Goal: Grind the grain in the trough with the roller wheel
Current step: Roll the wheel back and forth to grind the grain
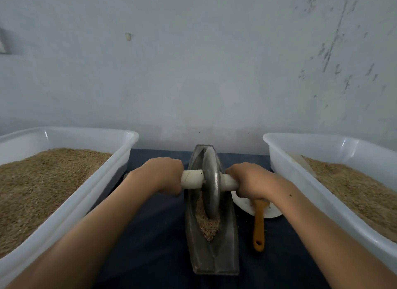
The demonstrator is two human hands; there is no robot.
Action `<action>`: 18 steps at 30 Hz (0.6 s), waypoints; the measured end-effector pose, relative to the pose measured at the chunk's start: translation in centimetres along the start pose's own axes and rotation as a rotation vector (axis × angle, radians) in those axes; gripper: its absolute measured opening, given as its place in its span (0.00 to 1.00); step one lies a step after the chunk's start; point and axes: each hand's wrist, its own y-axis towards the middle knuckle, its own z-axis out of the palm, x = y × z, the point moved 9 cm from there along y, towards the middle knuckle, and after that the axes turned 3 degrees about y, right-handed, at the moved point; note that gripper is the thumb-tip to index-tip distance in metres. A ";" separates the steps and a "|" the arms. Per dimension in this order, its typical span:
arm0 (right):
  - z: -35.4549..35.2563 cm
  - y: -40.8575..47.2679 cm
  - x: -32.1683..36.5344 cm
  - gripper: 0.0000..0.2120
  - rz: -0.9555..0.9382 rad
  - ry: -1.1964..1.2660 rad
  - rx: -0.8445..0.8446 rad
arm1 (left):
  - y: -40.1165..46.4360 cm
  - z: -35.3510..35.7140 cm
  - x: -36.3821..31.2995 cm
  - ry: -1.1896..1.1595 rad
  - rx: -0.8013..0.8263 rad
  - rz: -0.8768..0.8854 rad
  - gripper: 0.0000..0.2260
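Trough at centre frame, boat-shaped metal, flanked by two white tubs of grain; dark cloth strip open either side. One roller wheel upright in the trough's groove, crushed grain below it. Left hand and right hand curl round the white axle handle. One orange brush, one white plate lower right of the wheel.

dull metal roller wheel, trough
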 end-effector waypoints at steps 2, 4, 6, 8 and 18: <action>-0.4 0.4 0.0 0.15 0.014 -0.038 -0.083 | 0.2 -0.5 0.1 0.025 -0.094 -0.007 0.16; -0.9 0.7 0.1 0.12 0.025 -0.082 -0.219 | 0.2 -1.1 0.1 0.058 -0.224 -0.015 0.12; -1.3 0.7 0.2 0.10 0.008 -0.110 -0.384 | 0.1 -1.8 0.1 0.085 -0.350 -0.036 0.10; -1.4 0.7 0.0 0.11 -0.002 -0.109 -0.480 | 0.0 -2.1 0.0 0.111 -0.442 -0.047 0.08; -1.3 0.4 0.7 0.12 -0.007 -0.137 -0.201 | 0.6 0.3 0.5 -0.041 -0.078 0.071 0.14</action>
